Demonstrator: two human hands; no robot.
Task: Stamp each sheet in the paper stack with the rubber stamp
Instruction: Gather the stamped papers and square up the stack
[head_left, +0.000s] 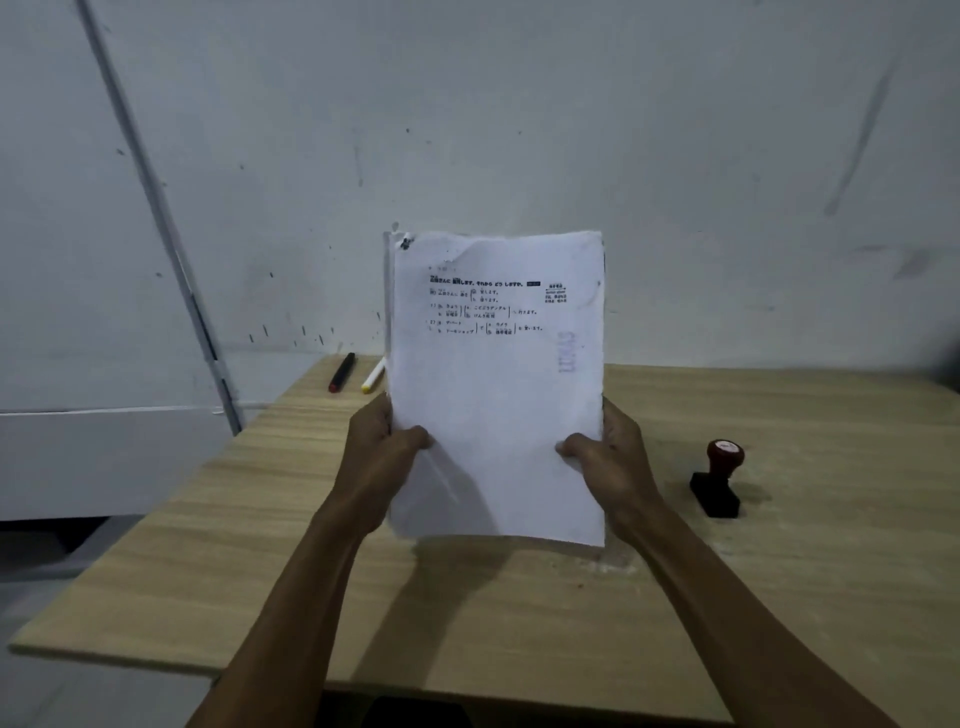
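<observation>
I hold the paper stack (496, 384) upright above the wooden table (779, 597), its lower edge lifted off the surface. My left hand (382, 447) grips the stack's left side and my right hand (605, 452) grips its right side, thumbs on the front sheet. The front sheet carries printed text near the top and a faint purple stamp mark along its right side. The rubber stamp (719, 480), with a dark red handle and black base, stands on the table to the right of my right hand, untouched.
A black marker with a red tip (342, 372) and a white marker with a yellow tip (374, 376) lie at the table's far left, partly behind the papers. A scuffed white wall rises behind the table. The table's left edge drops off to the floor.
</observation>
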